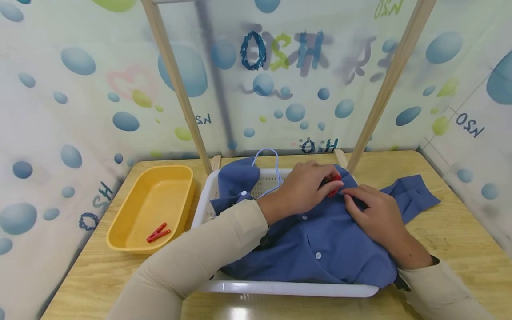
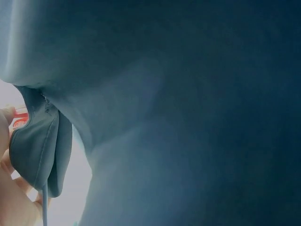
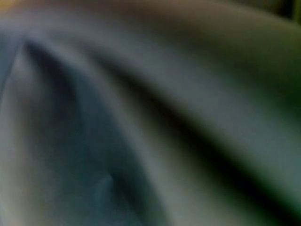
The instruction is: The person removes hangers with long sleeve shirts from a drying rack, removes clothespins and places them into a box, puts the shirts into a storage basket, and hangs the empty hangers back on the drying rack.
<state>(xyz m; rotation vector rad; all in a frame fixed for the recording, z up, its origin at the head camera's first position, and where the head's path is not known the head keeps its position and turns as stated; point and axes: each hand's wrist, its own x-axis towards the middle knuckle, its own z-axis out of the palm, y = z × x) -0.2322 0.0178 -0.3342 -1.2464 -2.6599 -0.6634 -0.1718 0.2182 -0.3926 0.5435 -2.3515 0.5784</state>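
A blue buttoned shirt (image 1: 332,240) lies heaped in a white plastic basket (image 1: 296,289), with one sleeve end (image 1: 418,195) out on the table at the right. My left hand (image 1: 302,191) holds a red clothespin (image 1: 334,186) over the shirt; the left wrist view also shows the clothespin (image 2: 20,117) beside a fold of blue cloth (image 2: 40,146). Close by on the right, my right hand (image 1: 376,213) pinches the shirt between thumb and forefinger. Only blurred cloth (image 3: 94,122) fills most of the right wrist view. A light blue loop (image 1: 277,164), like a hanger's hook, rises from the basket.
Left of the basket stands a yellow tray (image 1: 150,209) with another red clothespin (image 1: 158,232) in it. Two wooden posts (image 1: 180,89) of a frame rise behind the basket. A patterned curtain-like backdrop (image 1: 296,89) surrounds the wooden table (image 1: 460,249).
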